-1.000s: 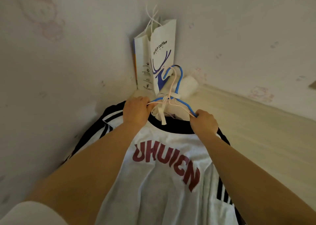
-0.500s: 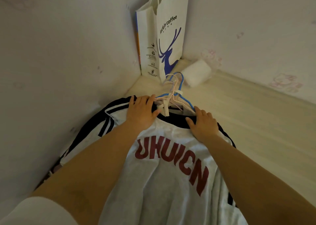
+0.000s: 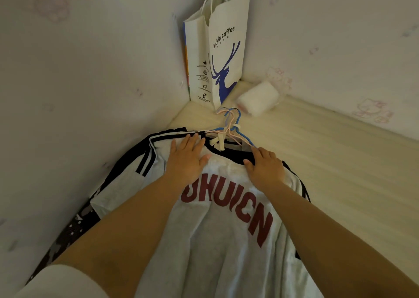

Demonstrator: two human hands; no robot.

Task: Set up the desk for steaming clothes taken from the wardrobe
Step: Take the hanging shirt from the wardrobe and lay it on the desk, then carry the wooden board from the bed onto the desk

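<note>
The shirt (image 3: 226,225) lies flat on the surface (image 3: 340,161), collar toward the far corner, likely laid out so it can be steamed. Both hands press it just below the collar, left hand (image 3: 186,159) and right hand (image 3: 265,168) with fingers straight, gripping nothing, probably to smooth it. The hangers (image 3: 231,127) poke out of the neck near the bag (image 3: 224,48) and a white roll (image 3: 258,98). Its hem is cut off, and a dark patterned garment (image 3: 74,227) beneath on the left is mostly hidden.

A white cotton T-shirt with dark red lettering and black striped sleeves (image 3: 226,229) lies flat on the pale wooden desk (image 3: 340,161), collar toward the corner, with thin blue and pink wire hangers (image 3: 231,127) at its neck.
</note>
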